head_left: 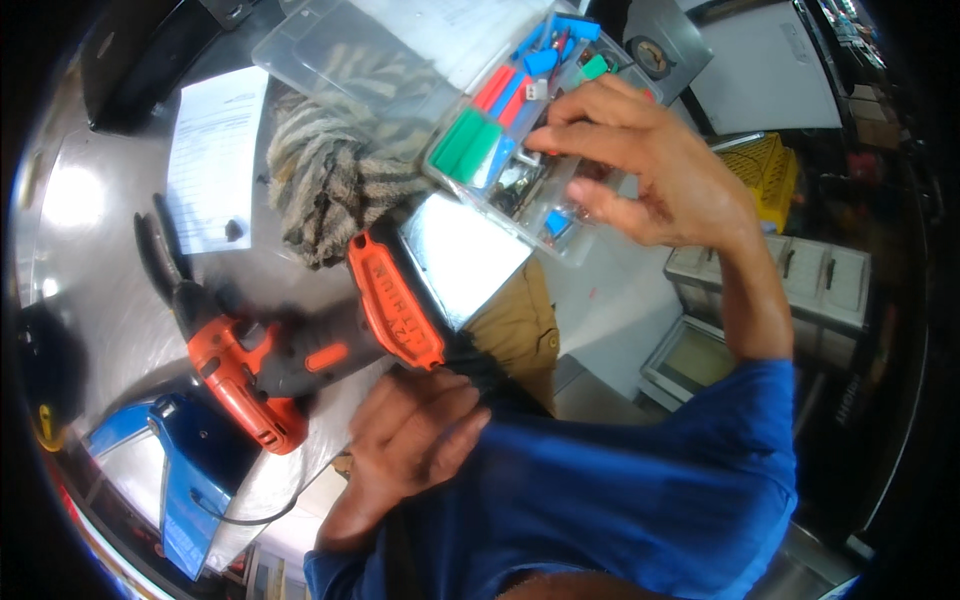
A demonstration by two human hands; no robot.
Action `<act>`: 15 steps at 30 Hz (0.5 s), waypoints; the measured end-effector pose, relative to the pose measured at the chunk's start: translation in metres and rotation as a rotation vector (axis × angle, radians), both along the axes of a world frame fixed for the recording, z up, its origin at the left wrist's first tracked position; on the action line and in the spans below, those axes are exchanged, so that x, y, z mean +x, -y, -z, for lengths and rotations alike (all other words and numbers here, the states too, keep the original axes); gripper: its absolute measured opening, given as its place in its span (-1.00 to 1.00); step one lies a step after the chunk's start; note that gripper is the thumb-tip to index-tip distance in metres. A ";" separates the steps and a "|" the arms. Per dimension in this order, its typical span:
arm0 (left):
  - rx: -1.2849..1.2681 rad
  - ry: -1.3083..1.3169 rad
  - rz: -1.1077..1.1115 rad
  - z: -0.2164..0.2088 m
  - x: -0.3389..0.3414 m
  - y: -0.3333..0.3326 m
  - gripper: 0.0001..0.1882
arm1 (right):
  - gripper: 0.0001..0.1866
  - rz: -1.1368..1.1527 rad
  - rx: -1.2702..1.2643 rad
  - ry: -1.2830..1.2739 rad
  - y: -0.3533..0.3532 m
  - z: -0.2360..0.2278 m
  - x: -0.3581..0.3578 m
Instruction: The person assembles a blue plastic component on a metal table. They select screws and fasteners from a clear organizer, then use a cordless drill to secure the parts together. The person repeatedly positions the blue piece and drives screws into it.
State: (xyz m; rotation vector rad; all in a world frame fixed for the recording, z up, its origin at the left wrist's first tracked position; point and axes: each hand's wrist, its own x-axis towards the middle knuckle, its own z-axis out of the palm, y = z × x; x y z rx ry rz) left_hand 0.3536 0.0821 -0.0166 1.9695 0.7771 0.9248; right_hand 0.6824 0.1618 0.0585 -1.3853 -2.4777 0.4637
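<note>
My right hand (645, 165) is over a clear plastic compartment box (483, 207), thumb and fingers apart, the fingertips at its small parts. Green heat-shrink-like pieces (466, 145), red strips (493, 88) and blue pieces (541, 62) fill some compartments. What lies under the fingers is partly hidden. My left hand (410, 425) is curled near the table's front edge, close to my blue shirt; whatever its fingers may hold is hidden. Just beyond it lies an orange and black cordless tool (300, 365) with two curved dark jaws pointing away to the left.
Beneath the box's raised clear lid (330, 45) lies a bunched striped cloth (335, 175). A printed sheet (212, 150) rests on the metal table (90, 270). A blue metal case (180, 480) sits at the near left. To the right are a yellow basket (765, 175) and white drawers (800, 275).
</note>
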 end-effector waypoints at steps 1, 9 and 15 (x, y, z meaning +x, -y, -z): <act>0.000 -0.002 0.008 0.000 0.000 -0.001 -0.77 | -0.70 0.015 -0.001 0.011 -0.001 0.001 0.000; -0.034 0.041 0.009 0.000 0.000 -0.002 -0.79 | -0.76 0.030 0.037 0.153 -0.020 0.000 -0.014; -0.036 0.039 0.016 0.001 -0.002 -0.004 -0.76 | -0.81 0.090 0.096 0.153 -0.016 0.006 -0.010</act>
